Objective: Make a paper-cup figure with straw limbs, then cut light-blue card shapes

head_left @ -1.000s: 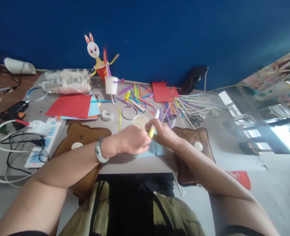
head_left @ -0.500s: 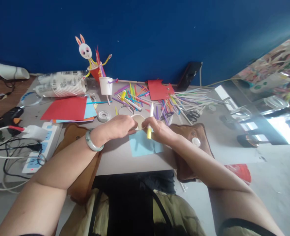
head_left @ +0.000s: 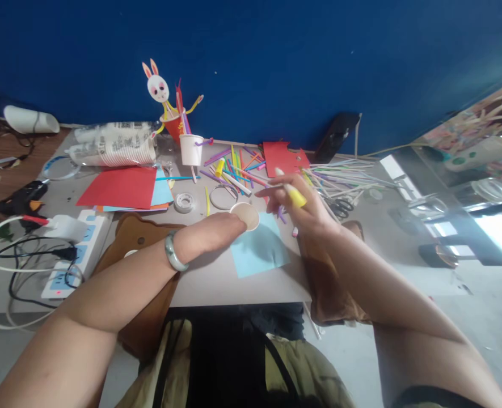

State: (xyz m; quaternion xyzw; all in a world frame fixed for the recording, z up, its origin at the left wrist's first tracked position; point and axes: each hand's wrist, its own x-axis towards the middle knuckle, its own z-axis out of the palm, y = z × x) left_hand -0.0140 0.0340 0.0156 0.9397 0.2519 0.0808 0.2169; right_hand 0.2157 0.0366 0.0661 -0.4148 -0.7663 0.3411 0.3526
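Observation:
A white paper cup (head_left: 251,218) stands mouth-up beside the upper left of a light blue paper sheet (head_left: 261,255). My left hand (head_left: 210,232), a bracelet at its wrist, is closed on the cup's near left side, thumb at the rim. My right hand (head_left: 304,207) is raised to the right of the cup, apart from it. A slim white marker with a yellow end (head_left: 296,196) is held in that hand, partly hidden by fingers. Loose coloured strips (head_left: 236,167) lie just beyond both hands.
Beyond the cup are a tape roll (head_left: 185,202), red paper (head_left: 118,187), and a paper cup (head_left: 191,150) near a rabbit figure (head_left: 158,89). Black scissors (head_left: 340,208) lie right. A power strip (head_left: 78,249) with cables is at left, a brown cushion (head_left: 135,243) under my left forearm.
My right hand has moved off the cup, up and to the right, still with the marker. My left hand stays on the cup. The view has shifted slightly.

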